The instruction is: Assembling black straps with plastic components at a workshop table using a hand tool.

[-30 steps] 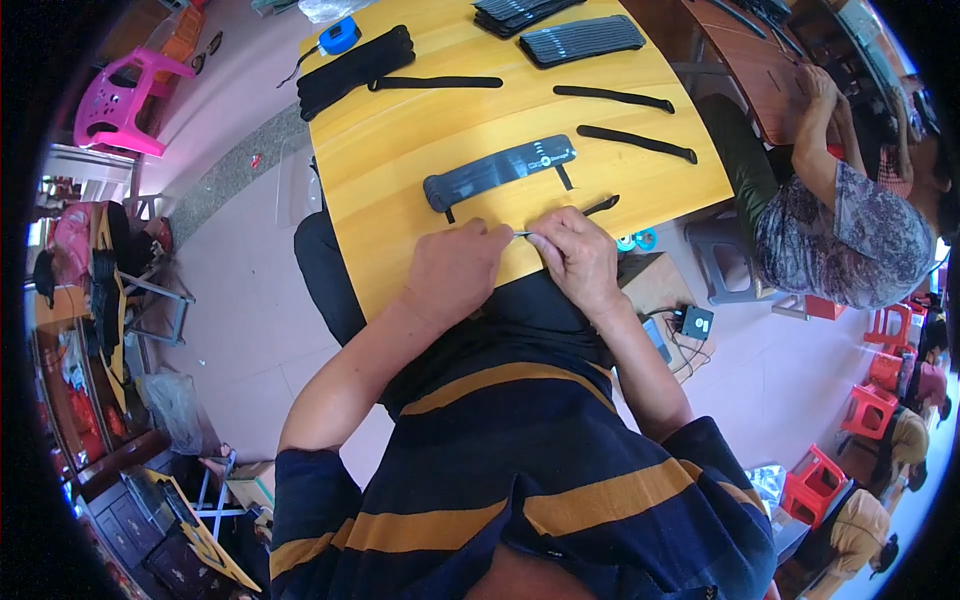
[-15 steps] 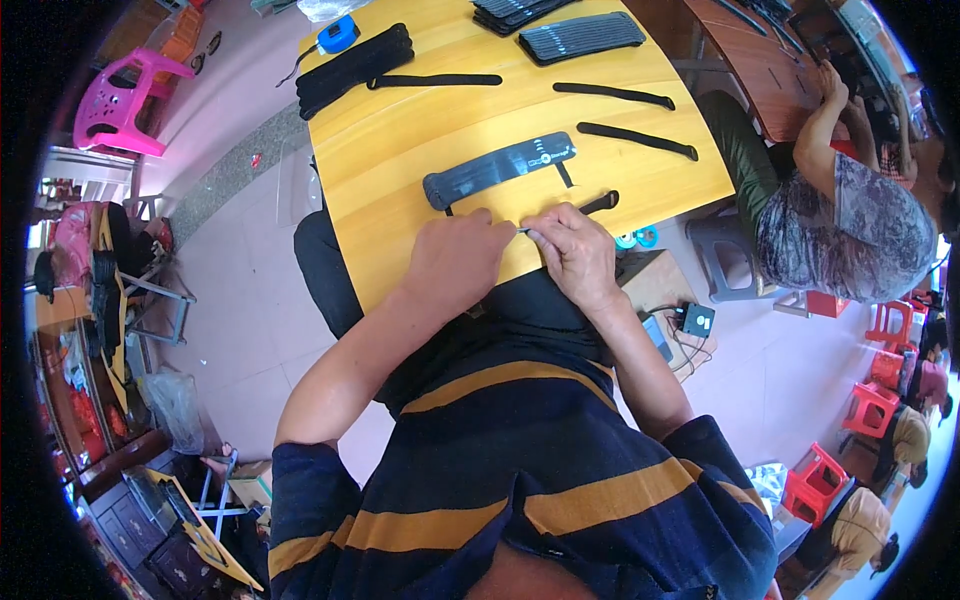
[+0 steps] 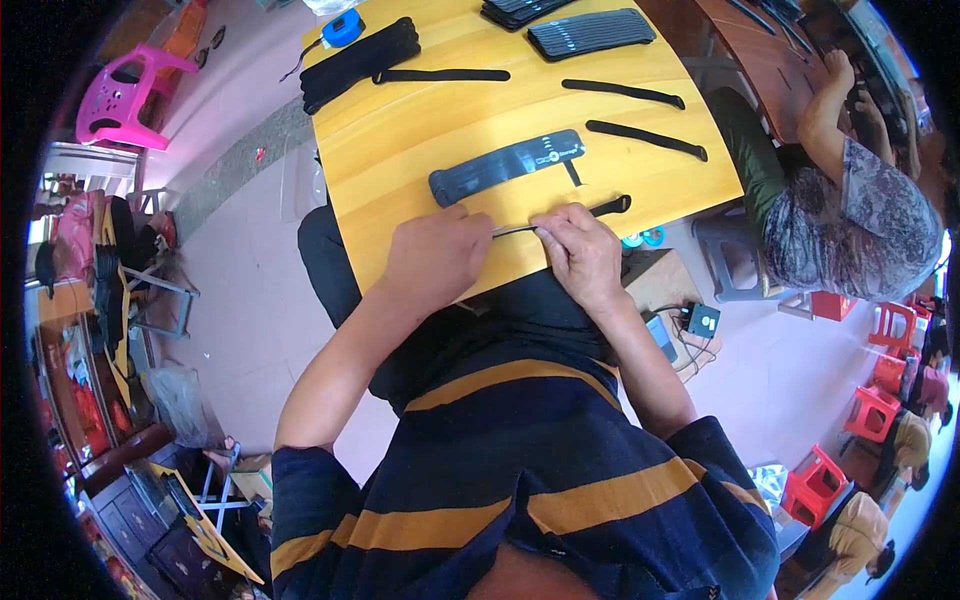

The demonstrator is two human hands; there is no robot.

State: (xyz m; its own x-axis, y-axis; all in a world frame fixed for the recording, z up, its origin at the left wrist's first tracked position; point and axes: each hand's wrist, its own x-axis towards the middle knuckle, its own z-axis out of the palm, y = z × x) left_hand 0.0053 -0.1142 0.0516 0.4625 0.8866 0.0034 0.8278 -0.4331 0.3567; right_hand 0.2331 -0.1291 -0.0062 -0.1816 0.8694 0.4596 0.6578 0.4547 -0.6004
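Observation:
Near the front edge of the yellow table, a thin black strap (image 3: 516,231) runs between my two hands. My left hand (image 3: 438,252) is closed on its left part, with the fingertips mostly hidden. My right hand (image 3: 584,258) pinches it between thumb and fingers, and a black end with a loop sticks out beyond that hand. Just above my hands lies a flat, dark plastic sleeve (image 3: 505,168) with pale print, a black strip poking from under its right end. Further off, three loose black straps lie apart: one at left (image 3: 445,76), two at right (image 3: 625,94) (image 3: 650,140).
A bundle of black straps (image 3: 360,65) and a blue tape measure (image 3: 343,29) are at the table's far left. Packed dark sleeves (image 3: 592,34) stand stacked at the far right. Another person (image 3: 845,220) sits right of the table. A pink chair (image 3: 130,97) stands left.
My hands have drawn apart, the left one moving leftward, so a longer stretch of the strap shows between them. The things on the table lie as before.

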